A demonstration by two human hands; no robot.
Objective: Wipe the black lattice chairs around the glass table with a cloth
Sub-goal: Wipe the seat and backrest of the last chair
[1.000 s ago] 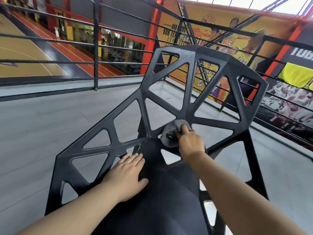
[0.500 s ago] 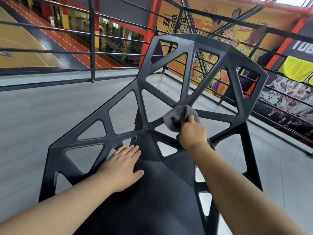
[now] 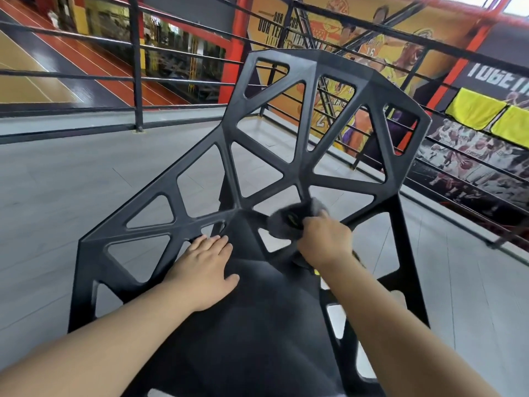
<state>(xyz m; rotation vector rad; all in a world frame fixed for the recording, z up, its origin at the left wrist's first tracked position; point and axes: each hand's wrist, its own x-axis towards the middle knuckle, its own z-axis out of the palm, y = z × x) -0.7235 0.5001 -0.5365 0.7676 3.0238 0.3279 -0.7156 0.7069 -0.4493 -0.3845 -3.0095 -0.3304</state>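
A black lattice chair [image 3: 307, 156] fills the middle of the head view, its backrest rising away from me. My right hand [image 3: 325, 242] grips a bunched grey cloth [image 3: 289, 220] and presses it on a strut where the backrest meets the seat. My left hand [image 3: 204, 267] lies flat with straight fingers on the dark seat, left of the cloth. The glass table is out of view.
A black metal railing [image 3: 137, 67] runs behind and to the right of the chair. Yellow cloths [image 3: 475, 111] hang on the railing at the right. Grey tiled floor [image 3: 57, 181] lies to the left and right of the chair.
My right hand with the cloth slid up the strut, then back down toward the seat. My left hand stayed flat on the seat. The camera view shifted slightly.
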